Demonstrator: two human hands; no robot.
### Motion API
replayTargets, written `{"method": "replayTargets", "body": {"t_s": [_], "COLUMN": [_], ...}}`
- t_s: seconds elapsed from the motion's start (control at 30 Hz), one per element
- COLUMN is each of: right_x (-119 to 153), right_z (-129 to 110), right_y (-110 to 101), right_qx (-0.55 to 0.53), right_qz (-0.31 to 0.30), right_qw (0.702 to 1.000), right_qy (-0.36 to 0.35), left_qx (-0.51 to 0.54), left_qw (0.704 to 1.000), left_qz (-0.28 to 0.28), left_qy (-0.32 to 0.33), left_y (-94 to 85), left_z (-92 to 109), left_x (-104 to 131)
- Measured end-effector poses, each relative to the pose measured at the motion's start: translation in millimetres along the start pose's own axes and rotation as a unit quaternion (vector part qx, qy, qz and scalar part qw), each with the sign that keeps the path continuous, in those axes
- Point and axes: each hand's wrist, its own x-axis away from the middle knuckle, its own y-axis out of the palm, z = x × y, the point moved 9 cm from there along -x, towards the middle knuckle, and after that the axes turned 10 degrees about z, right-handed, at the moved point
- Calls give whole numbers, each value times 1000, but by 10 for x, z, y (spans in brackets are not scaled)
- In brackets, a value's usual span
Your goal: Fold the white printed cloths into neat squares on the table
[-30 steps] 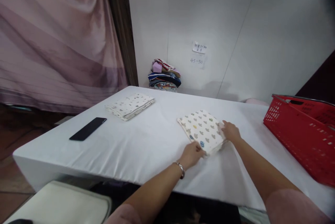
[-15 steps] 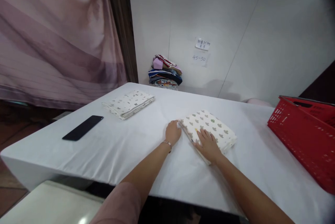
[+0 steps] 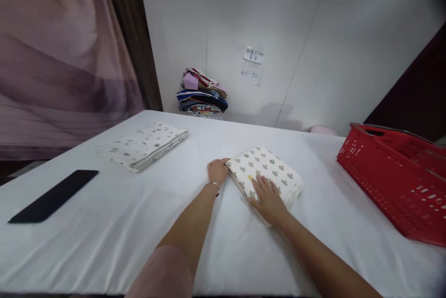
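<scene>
A folded white cloth (image 3: 278,172) with grey-beige shapes lies right of centre on the white-covered table (image 3: 160,210). At its left corner is my left hand (image 3: 218,171), fingers closed on the cloth's edge. My right hand (image 3: 267,199) rests flat on the near side of the same cloth, its fingers apart. Farther left lies a second folded white cloth (image 3: 146,144) with small dark prints, touched by neither hand.
A black flat object (image 3: 55,196) lies at the table's left. On the right stands a red plastic basket (image 3: 390,172). Behind the table is a stack of folded fabrics (image 3: 202,96) against the wall, with handwritten paper signs (image 3: 252,63). A pink curtain (image 3: 59,47) hangs at left.
The view has turned and shifted, so more of the red basket shows and the black object looks larger. Both hands keep nearly the same places on the patterned cloth.
</scene>
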Motion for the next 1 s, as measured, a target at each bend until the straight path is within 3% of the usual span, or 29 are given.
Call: {"method": "replayTargets", "body": {"t_s": [0.23,0.37,0.47,0.57,0.63,0.77,0.83,0.9,1.0], "right_x": [-19,-30,-29,-28,-42,-175,-359,-550,-674], "right_z": [2,-14,-28,-31,-8,148,301,511,912], "right_y": [11,12,7,-14,-20,-29,-148,-292,-263], "right_qx": [-18,-25,-34,-59,-93,-161,-147,-94,-4], "right_qz": [-26,-26,-33,-45,-70,-141,-97,-15,29], "right_qw": [999,999,999,997,992,973,980,990,989], "right_qy": [17,19,27,32,40,85,96,102,143], "left_qx": [-4,-5,0,-9,-25,-48,-50,-50,-48], "left_qw": [1000,999,993,972,961,957,956,957,958], "left_qz": [3,-3,31,17,-6,1,8,9,8], "left_qy": [21,35,115,235,276,286,288,287,283], "left_y": [-20,-85,-163,-79,21,98,105,118,137], "left_z": [3,134,486,854,933,850,816,797,783], "left_x": [5,67,237,538,700,790,781,767,757]}}
